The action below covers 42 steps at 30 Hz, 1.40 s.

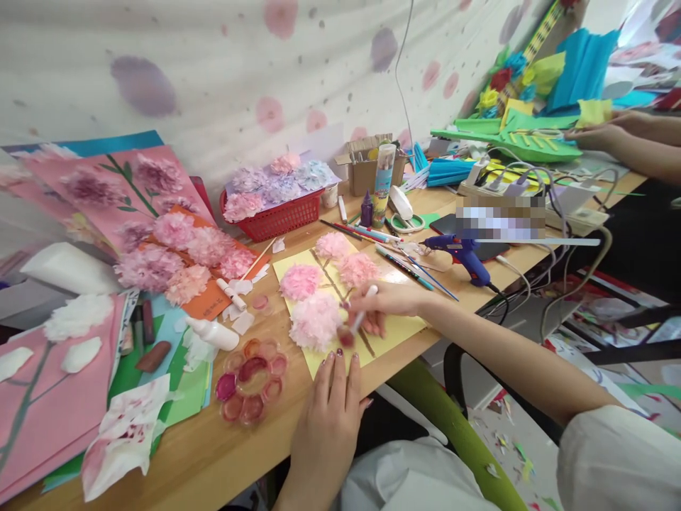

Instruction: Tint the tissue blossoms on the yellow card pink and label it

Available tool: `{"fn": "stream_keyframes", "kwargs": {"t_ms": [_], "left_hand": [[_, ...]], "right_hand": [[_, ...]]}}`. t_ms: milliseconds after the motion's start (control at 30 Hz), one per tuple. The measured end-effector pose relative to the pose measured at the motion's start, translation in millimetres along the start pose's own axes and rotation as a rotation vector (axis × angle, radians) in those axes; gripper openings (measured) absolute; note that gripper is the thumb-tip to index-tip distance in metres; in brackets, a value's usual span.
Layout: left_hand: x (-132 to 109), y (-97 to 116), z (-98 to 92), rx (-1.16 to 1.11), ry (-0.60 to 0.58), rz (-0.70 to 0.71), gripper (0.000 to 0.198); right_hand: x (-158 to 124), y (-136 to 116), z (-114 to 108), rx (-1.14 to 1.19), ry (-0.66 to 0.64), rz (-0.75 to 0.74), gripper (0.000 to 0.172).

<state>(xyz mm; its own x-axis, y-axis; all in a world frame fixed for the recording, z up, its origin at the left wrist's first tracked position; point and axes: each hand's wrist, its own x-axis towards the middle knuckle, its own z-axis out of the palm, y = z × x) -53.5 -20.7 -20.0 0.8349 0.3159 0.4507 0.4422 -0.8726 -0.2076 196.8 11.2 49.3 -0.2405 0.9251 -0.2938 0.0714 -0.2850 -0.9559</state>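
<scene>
Gripping a brush, the right hand points its blurred reddish bristles down beside a pale pink flower, just left of that hand; whether they touch is unclear. Beneath the right hand spreads a yellow sheet, with three more pink flowers beyond the left hand. That hand lies palm down at the sheet's near edge, fingers straight and close together. Left of it on the worktop sit a stained palette and, farther off, a white bottle. Beyond the right hand lies a blue glue gun.
</scene>
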Motion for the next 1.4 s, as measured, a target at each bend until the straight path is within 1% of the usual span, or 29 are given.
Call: {"fn": "stream_keyframes", "kwargs": {"t_ms": [33,67,100,133,167,200,233,267,333,367,400,433,467,533,600,667,733,800,933,1167,1400], "left_hand": [[1,0,-0.4,-0.021,0.022,-0.005,0.040],[2,0,-2.5,-0.049,0.033,-0.012,0.038],[2,-1,-6.3,-0.092,0.037,-0.014,0.037],[2,-2,-11.7,-0.143,0.034,-0.011,0.036],[1,-5,-18.4,-0.217,0.036,-0.010,0.036],[-2,-8,-25.7,-0.307,0.061,-0.004,0.034],[-6,-13,-32.8,-0.358,0.112,-0.036,0.034],[-11,-19,-39.0,-0.379,0.177,-0.099,0.034],[-25,-32,-46.5,-0.348,0.312,-0.302,0.043],[-32,-40,-47.1,-0.309,0.374,-0.423,0.052],[-38,-47,-45.9,-0.264,0.412,-0.541,0.064],[-43,-54,-43.1,-0.220,0.438,-0.627,0.079],[-47,-60,-39.3,-0.189,0.444,-0.688,0.093],[-50,-69,-31.2,-0.187,0.389,-0.783,0.113],[-49,-76,-25.4,-0.216,0.312,-0.816,0.123],[-46,-80,-22.7,-0.240,0.259,-0.818,0.125],[-45,-83,-21.7,-0.255,0.240,-0.833,0.122],[-45,-85,-20.8,-0.264,0.243,-0.851,0.118],[-47,-86,-18.3,-0.284,0.260,-0.828,0.114],[-48,-87,-19.3,-0.290,0.238,-0.836,0.118],[-49,-87,-17.6,-0.301,0.224,-0.837,0.115]], "right_hand": [[-5,-4,-1,-0.015,-0.166,0.059,0.040],[-9,-8,-2,-0.013,-0.260,0.086,0.044],[-13,-12,-2,0.001,-0.269,0.074,0.047],[-16,-18,0,0.021,-0.211,0.033,0.050],[-18,-23,3,0.036,-0.127,-0.017,0.052],[-18,-29,7,0.035,-0.050,-0.062,0.053],[-18,-36,13,0.016,0.011,-0.099,0.053],[-16,-43,21,-0.018,0.053,-0.133,0.053],[-10,-58,42,-0.134,0.089,-0.192,0.054],[-5,-64,55,-0.215,0.095,-0.220,0.054],[1,-69,67,-0.308,0.105,-0.255,0.053],[10,-73,80,-0.403,0.122,-0.298,0.051],[20,-75,93,-0.484,0.140,-0.347,0.049],[44,-73,115,-0.590,0.182,-0.444,0.045],[72,-67,130,-0.627,0.170,-0.484,0.040],[96,-58,139,-0.673,0.185,-0.501,0.039],[112,-51,142,-0.719,0.177,-0.474,0.038],[119,-46,142,-0.751,0.158,-0.434,0.038],[119,-44,140,-0.734,0.181,-0.396,0.044],[123,-47,136,-0.702,0.135,-0.286,0.049],[129,-42,134,-0.660,0.135,-0.228,0.049]]}}
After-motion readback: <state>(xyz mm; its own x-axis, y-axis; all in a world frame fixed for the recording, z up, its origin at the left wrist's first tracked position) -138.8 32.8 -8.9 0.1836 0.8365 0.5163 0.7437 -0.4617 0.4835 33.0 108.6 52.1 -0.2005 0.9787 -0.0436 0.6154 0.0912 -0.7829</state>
